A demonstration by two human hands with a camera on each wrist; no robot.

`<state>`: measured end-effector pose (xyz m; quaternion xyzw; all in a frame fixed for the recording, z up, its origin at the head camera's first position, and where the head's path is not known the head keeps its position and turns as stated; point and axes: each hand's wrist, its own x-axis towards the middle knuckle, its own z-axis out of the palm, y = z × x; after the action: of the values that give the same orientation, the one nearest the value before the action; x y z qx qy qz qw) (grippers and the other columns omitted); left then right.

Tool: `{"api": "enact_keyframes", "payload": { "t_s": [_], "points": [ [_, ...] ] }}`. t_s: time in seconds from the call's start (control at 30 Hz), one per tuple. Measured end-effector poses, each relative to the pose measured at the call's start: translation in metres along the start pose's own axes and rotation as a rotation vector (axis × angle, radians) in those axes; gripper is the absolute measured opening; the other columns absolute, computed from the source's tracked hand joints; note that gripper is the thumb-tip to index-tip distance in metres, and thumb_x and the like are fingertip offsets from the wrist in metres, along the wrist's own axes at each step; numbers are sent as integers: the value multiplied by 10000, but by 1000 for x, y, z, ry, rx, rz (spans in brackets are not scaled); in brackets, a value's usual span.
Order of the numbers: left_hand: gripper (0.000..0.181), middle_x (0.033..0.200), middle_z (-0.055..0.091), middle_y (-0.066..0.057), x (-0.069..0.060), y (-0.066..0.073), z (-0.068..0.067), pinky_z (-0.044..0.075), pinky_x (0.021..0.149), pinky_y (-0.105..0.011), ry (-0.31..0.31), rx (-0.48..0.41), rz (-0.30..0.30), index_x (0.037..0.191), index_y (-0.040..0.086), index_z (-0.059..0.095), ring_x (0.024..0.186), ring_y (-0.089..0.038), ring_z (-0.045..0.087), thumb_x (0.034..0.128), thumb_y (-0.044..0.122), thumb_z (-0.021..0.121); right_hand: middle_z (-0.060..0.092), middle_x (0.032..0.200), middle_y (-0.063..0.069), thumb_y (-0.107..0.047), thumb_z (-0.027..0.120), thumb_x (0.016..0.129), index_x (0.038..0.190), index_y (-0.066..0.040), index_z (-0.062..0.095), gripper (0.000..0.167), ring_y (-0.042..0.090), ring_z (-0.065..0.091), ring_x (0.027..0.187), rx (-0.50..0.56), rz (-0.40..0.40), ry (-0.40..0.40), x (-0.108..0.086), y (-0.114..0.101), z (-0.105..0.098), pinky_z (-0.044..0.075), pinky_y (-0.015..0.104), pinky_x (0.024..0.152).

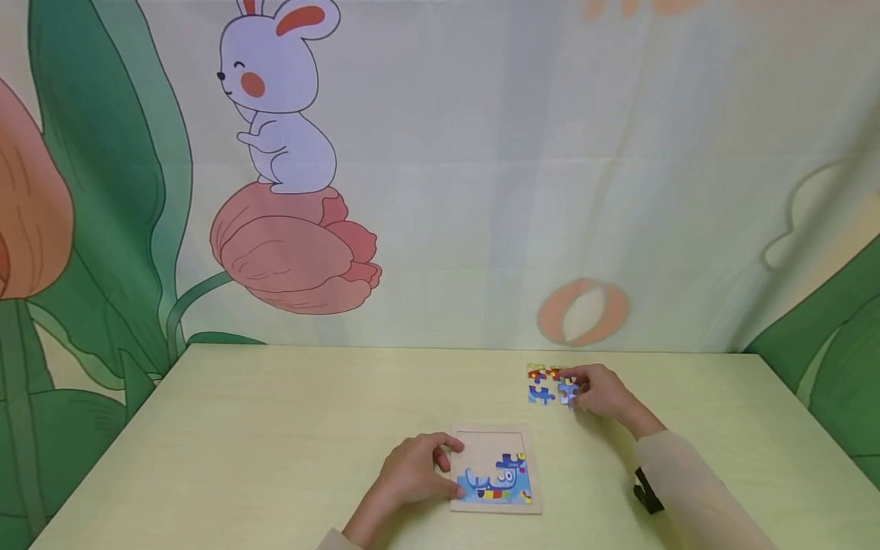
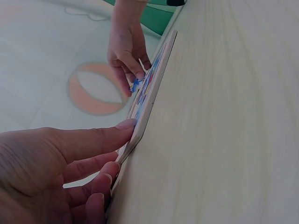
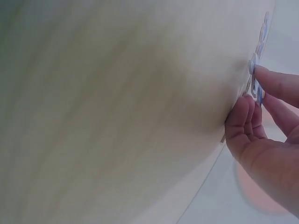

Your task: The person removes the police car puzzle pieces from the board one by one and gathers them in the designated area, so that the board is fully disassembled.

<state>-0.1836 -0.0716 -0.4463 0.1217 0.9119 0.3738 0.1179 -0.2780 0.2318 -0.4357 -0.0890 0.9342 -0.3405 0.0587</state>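
Note:
A square wooden puzzle board (image 1: 490, 432) lies flat near the front of the table, its lower part filled with a blue picture and its upper left bare wood. My left hand (image 1: 415, 470) holds the board's left edge; in the left wrist view the thumb (image 2: 100, 140) lies on top and the other fingers are at the side. Farther back on the right, my right hand (image 1: 600, 391) pinches a blue puzzle piece (image 1: 567, 389) between thumb and fingers. Beside it lie another blue piece (image 1: 540, 395) and red-and-yellow pieces (image 1: 536, 372). The right fingers partly cover the group.
The pale wooden table (image 1: 275, 435) ends at the back against a printed curtain (image 1: 440, 191) with a rabbit and tulips. A black object (image 1: 646, 493) shows at the right forearm, partly hidden by the sleeve (image 1: 694, 485).

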Motion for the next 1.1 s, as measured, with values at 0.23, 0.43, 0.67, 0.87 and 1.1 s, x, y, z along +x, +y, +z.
{"api": "enact_keyframes", "payload": {
  "t_s": [0.23,0.43,0.67,0.87,1.1],
  "points": [
    [466,692,519,62,1,0,0,312,604,-294,-4,8,-6,1035,167,640,656,-147,456,621,262,834,524,811,99,54,666,699,1169,82,554,483,203,424,710,-42,-7,-4,-3,-3,-1,363,292,579],
    [471,694,519,59,1,0,0,311,608,-289,-6,8,3,1035,161,640,656,-143,454,619,268,835,545,851,115,9,687,709,1122,60,580,429,205,457,739,-75,-21,14,-4,-2,-1,387,308,628],
    [472,696,523,51,1,1,1,319,619,-300,-14,-5,-23,1039,162,641,665,-150,460,622,270,833,549,865,113,-15,698,700,1042,49,592,364,217,474,778,-70,-30,25,-3,2,1,401,346,692],
    [478,698,522,47,1,1,0,318,618,-300,-8,-6,-27,1040,157,642,664,-154,457,618,268,836,543,863,106,-20,702,706,1029,33,597,344,211,468,774,-70,-37,31,-1,3,2,396,339,685],
    [472,701,523,39,1,3,-1,318,618,-306,-14,-15,-28,1042,158,641,668,-157,458,624,264,832,544,904,132,-14,701,704,1043,31,592,359,235,473,807,-40,7,43,-3,2,1,404,369,702]
  ]
}}
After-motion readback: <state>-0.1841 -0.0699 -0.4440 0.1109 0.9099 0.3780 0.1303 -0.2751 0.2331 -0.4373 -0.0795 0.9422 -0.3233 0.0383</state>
